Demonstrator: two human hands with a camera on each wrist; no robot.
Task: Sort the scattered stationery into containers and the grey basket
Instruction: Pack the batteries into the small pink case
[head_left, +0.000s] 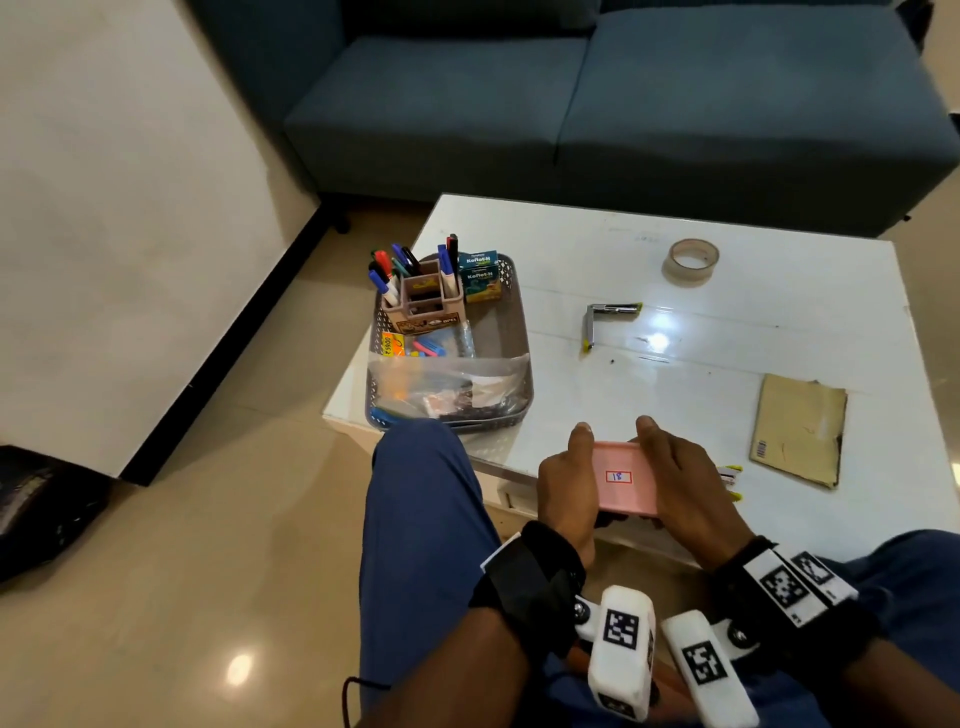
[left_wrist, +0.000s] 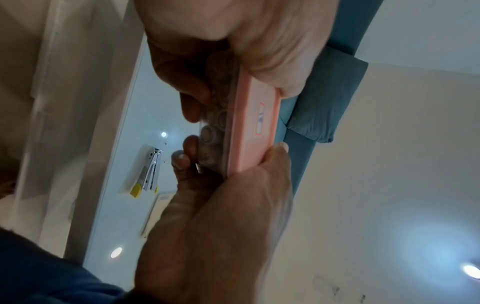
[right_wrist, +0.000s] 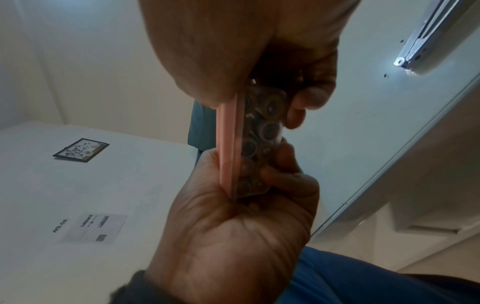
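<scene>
- Both hands hold one small pink-lidded box (head_left: 623, 480). The left hand (head_left: 566, 483) grips its left end and the right hand (head_left: 685, 493) its right end, thumbs on the lid and fingers curled under the clear base.
- In the left wrist view the thumbs sit along the pink lid (left_wrist: 255, 123) while the fingertips (left_wrist: 191, 111) press the see-through underside, where round things show through. This looks like a grip for pressing the lid shut or prising it off; I cannot tell which.
- The box is held above the near edge of the white table (head_left: 727, 364), close to the person's lap, probably so that both hands can work on it.
- The grey basket (head_left: 514, 364) stands on the table's far-left part, well apart from the box. It already holds a pen holder (head_left: 423, 304) full of markers, small green cartons (head_left: 480, 278) and a plastic bag (head_left: 452, 384).
- A stapler (head_left: 608, 317) lies open near the middle of the table, not yet sorted.
- A tape roll (head_left: 691, 261) sits toward the table's far side.
- A brown envelope (head_left: 797, 428) lies to the right of the box.
- Just beside the right hand, a yellow-tipped metal tool (head_left: 730, 475) peeks out, mostly hidden.
</scene>
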